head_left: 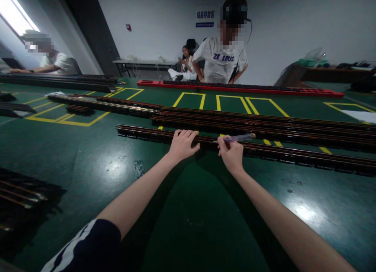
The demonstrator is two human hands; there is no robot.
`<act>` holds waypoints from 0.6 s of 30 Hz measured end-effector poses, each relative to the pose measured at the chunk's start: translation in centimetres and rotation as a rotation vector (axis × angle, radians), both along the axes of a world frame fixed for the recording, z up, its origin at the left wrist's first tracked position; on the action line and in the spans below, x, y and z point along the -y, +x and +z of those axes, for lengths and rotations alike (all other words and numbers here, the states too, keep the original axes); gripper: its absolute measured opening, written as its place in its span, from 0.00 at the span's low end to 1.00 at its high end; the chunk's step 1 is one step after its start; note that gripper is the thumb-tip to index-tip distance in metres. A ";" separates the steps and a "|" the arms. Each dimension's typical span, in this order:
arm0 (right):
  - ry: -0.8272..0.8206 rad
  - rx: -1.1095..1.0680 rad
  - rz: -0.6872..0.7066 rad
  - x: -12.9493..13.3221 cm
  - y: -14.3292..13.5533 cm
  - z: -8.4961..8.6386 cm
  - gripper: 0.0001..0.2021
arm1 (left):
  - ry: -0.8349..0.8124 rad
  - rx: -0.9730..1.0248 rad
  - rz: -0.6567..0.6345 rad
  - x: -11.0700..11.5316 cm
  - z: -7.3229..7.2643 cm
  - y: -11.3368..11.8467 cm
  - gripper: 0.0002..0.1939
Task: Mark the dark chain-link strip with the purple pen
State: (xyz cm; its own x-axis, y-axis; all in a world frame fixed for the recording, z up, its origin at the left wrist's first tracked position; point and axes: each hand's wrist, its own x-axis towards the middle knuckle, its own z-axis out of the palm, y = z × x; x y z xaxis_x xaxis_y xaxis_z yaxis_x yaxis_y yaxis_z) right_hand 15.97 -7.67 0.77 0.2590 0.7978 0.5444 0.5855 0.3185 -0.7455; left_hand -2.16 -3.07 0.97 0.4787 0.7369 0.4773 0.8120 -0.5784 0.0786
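Observation:
A long, dark slotted bar with copper-coloured lines along it (141,133) lies across the green table in front of me. My left hand (182,145) rests on this bar, its fingers spread over the top and the thumb apart. To its right, my right hand (232,154) is closed around a small screwdriver (239,138) with a see-through purplish handle and a brass-coloured end. The thin shaft points left, low over the bar; whether its tip touches the bar I cannot tell.
More long dark bars (205,117) lie just behind. A red rail (249,87) runs along the far side, where a person (225,62) stands. Dark bars (26,197) are stacked at the near left. Yellow tape outlines (88,124) mark the green table (96,158).

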 end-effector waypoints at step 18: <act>0.002 0.001 -0.111 0.2 0.2 0.0 0.17 | 0.029 -0.009 0.007 -0.2 -0.3 0.0 0.20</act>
